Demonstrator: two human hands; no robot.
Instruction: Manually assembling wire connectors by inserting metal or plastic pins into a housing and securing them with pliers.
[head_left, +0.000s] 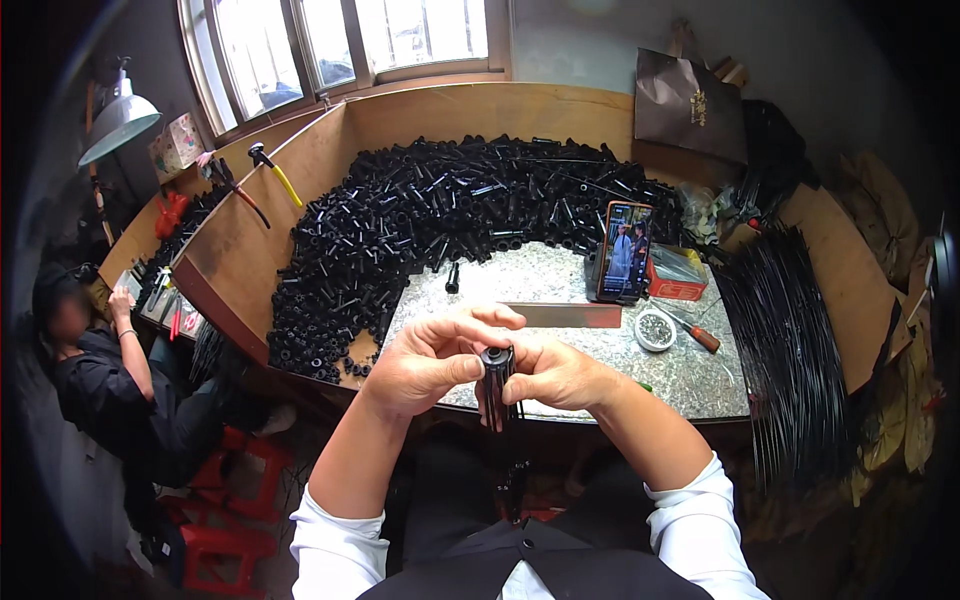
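Observation:
My left hand point(425, 362) and my right hand point(562, 376) meet in front of me at the near edge of the worktop. Between them stands a black tubular piece point(494, 385) with a round, hollow-looking top and thin dark rods along its sides, much like a folded umbrella frame. The left thumb presses near its top, and the right thumb lies against its side. Both hands have their fingers curled around it, so its far side is hidden. Below, dark jointed parts point(512, 490) hang in front of my lap.
A large heap of black tubular parts point(450, 200) fills the wood-walled bench. On the speckled worktop point(690, 370) are a metal bar point(560, 316), a propped phone point(625, 250), a dish of small metal bits point(655, 329) and a screwdriver point(705, 340). Long black rods point(785, 340) lie right. A person point(110, 370) sits left.

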